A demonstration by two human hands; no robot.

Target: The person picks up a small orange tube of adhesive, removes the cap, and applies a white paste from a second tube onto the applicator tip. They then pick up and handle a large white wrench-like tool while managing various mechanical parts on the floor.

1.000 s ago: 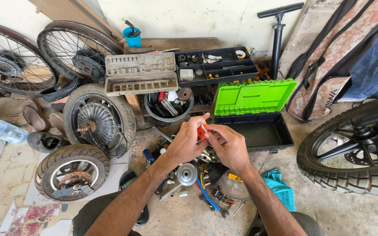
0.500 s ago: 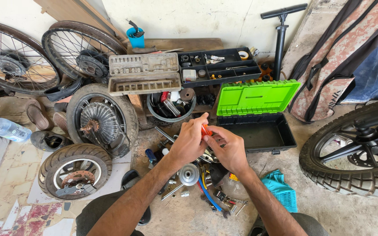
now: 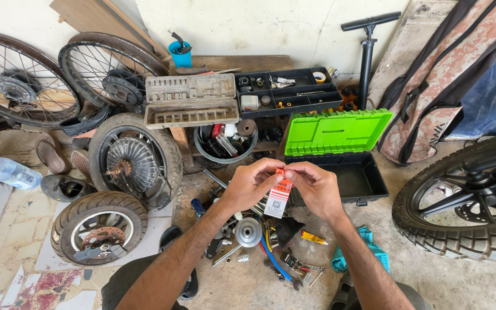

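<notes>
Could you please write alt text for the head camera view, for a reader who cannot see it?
Both hands, the left hand and right hand, pinch the top of a small orange-and-white tag above scattered tools on a workshop floor. An open green-lidded toolbox and several wheels surround them.

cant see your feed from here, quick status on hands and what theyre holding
Left hand and right hand both pinching small orange-and-white tag at its top. Tag hangs above scattered tools. Nothing between the hands.

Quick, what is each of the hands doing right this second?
Left hand: closed in a pinch grip on the top of the small orange-and-white packet.
Right hand: closed in a pinch grip on the same packet's top edge.
</notes>
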